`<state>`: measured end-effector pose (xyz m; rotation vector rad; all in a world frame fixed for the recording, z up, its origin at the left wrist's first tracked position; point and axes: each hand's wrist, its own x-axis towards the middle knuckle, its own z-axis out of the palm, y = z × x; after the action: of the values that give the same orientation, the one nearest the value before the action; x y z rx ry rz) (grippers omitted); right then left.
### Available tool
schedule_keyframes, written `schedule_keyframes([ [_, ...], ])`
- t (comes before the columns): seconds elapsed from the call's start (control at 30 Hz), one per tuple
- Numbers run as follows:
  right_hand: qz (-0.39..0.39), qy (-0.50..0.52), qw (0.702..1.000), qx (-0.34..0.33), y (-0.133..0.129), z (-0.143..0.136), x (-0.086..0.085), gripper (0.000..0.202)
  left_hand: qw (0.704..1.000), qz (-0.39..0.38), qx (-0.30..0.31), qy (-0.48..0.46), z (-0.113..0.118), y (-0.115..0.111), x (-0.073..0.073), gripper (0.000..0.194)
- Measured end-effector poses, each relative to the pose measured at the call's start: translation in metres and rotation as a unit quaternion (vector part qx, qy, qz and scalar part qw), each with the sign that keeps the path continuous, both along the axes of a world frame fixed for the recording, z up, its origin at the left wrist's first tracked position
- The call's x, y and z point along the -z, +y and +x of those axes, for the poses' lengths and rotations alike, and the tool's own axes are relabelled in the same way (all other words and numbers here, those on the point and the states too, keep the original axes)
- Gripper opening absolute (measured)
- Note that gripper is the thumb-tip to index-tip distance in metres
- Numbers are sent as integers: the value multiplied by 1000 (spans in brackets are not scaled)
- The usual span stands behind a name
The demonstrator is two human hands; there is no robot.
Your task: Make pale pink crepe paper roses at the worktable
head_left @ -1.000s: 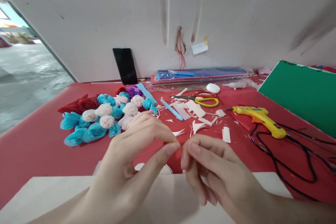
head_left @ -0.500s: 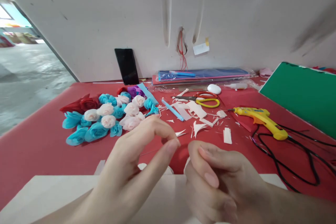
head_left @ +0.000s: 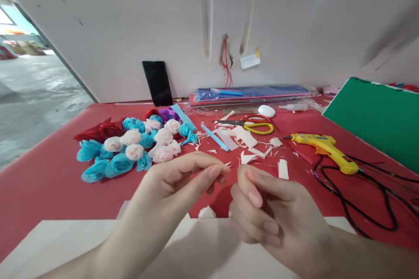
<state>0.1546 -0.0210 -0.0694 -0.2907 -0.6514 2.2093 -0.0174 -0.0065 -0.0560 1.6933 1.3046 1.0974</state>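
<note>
My left hand (head_left: 183, 192) hovers above the front of the table, thumb and forefinger pinched together; whatever is between them is too small to make out. Close beside it on the right, my right hand (head_left: 271, 209) has its fingers curled and its thumb against the forefinger, with anything inside hidden. A small gap separates the two hands. Below them lies a large pale sheet (head_left: 203, 257), with a small white piece (head_left: 207, 212) at its far edge. Paper flowers (head_left: 134, 152) in blue, white, pink, red and purple are grouped beyond my left hand.
Scissors (head_left: 258, 128), a blue pen (head_left: 215, 137) and paper scraps (head_left: 245, 136) lie mid-table. On the right are a yellow glue gun (head_left: 324, 146) with a looping black cord (head_left: 342, 200) and a green board (head_left: 376, 117). A black phone (head_left: 157, 83) leans on the wall.
My left thumb and forefinger have flattened into a straighter pinch, and the hand has shifted slightly right. My right hand has risen a little. The small white piece shows more fully.
</note>
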Motion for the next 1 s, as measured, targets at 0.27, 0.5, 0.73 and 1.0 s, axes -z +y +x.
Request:
schedule_keyframes([
  [0.27, -8, -81, 995, 61, 2, -1, -1, 30, 995, -66, -14, -71, 2, 7, -2, 13],
  [0.5, -27, -229, 963, 139, 13, -3, 6, 31, 987, -105, -24, -116, -4, 17, -3, 11],
  [0.73, -7, -292, 944, 154, 15, -7, 27, 30, 986, -100, -86, -100, -13, 31, -5, 12],
  [1.0, 82, -350, 922, 141, 13, -10, 40, 34, 979, -131, -125, -97, -21, 43, -2, 12],
])
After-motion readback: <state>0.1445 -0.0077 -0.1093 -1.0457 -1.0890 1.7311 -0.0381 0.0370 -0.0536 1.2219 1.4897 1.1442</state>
